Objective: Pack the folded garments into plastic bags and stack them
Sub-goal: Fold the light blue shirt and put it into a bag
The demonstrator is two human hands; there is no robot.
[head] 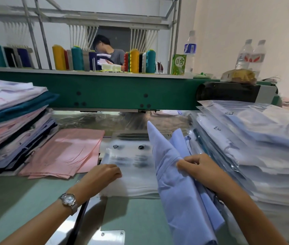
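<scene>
A folded light-blue garment [173,175] stands tilted in front of me, and my right hand [198,167] grips it at its upper edge. To its left lies a pile of clear plastic bags [131,161] with black print. On the near left corner of that pile my left hand [103,175], a watch on its wrist, has its fingers curled over the top bag's edge. A tall stack of bagged garments [257,138] rises on the right. A stack of folded, unbagged garments [11,117] stands at the left, with a pink garment [65,152] lying flat beside it.
A green machine beam [104,92] crosses behind the work area, carrying thread cones [135,61], a green carton [178,64] and water bottles [251,53]. A person [108,50] sits behind it. Near me, the pale green table [16,197] has a metal plate [112,236].
</scene>
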